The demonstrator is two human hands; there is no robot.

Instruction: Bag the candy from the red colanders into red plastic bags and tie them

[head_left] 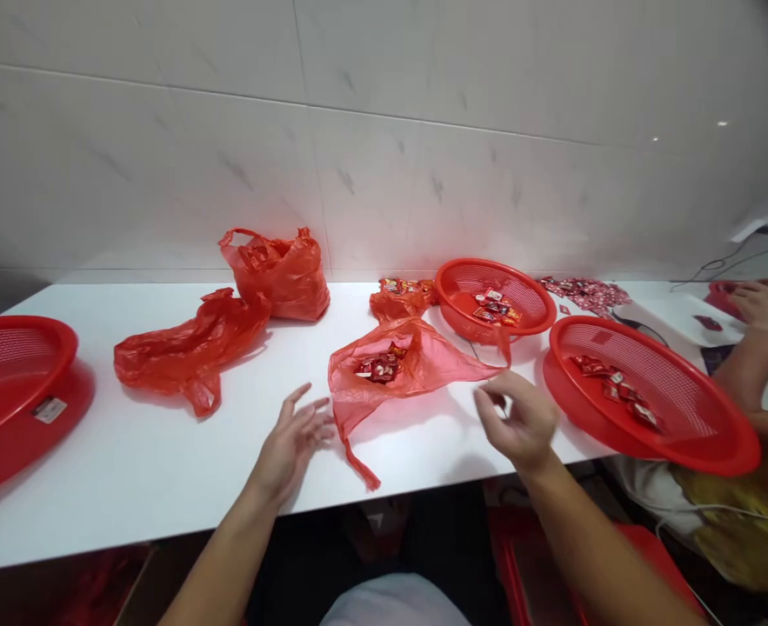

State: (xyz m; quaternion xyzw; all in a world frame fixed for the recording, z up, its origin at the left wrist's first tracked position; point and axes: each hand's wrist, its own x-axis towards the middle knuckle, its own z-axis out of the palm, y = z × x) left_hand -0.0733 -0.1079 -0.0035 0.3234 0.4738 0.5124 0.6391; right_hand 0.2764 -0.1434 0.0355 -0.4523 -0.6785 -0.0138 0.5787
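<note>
My left hand (294,437) hovers over the white table (162,461), fingers spread, holding nothing, just left of a thin red plastic bag (416,369). The bag lies open with a few red wrapped candies (380,368) inside. My right hand (516,419) is at the bag's right edge, its fingers curled in a loose pinch near the bag's handle; I cannot make out whether it grips the plastic.
Two more red bags (191,348) (279,271) lie at the back left. Red mesh baskets sit at far left (15,365), behind the bag (494,300) and at right (651,400), the latter two holding candies. Loose candies (583,291) lie by the wall. Another person's hand (765,309) works at far right.
</note>
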